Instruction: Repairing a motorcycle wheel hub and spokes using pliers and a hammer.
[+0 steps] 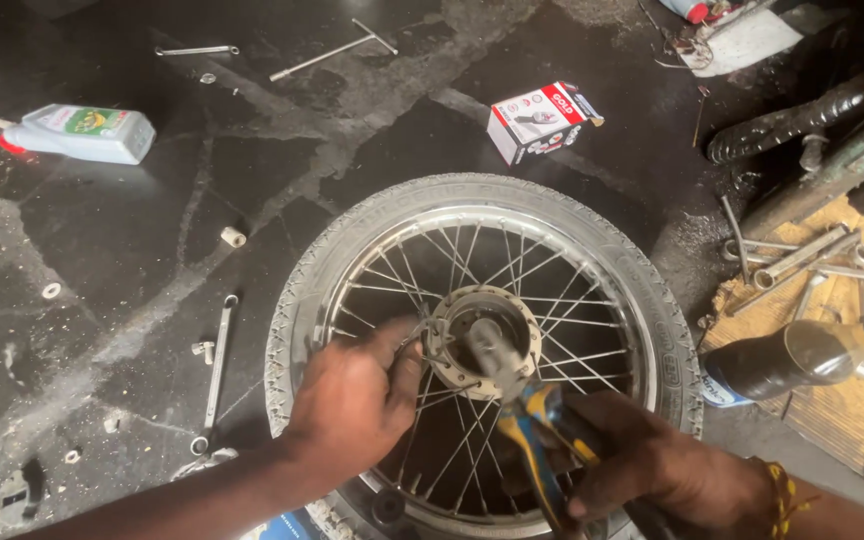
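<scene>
— Arms? 
— Both reaching in from the bottom edge, forearms angled toward the hub [484,335] of a spoked wheel [482,350] lying flat on the dark floor [132,260]. Left hand [352,400] knuckles up, just left of the hub; right hand [667,470] lower right, thread band at the wrist.

— Anything hidden or cut off? 
— Near rim of the wheel behind both forearms. Pliers [532,425] handles partly buried in the right palm. Left fingertips lost among the spokes, so hard to tell exactly which part pinched.

— Grip? 
— Left hand curled nearly closed, fingertips at the hub's left edge. Right hand wrapped tight around blue-and-yellow pliers, nose up against the hub's centre.

— Around? 
— Long wrench [218,370] left of the tyre, white bottle [82,132] far left, small box [537,120] beyond the wheel.
</scene>
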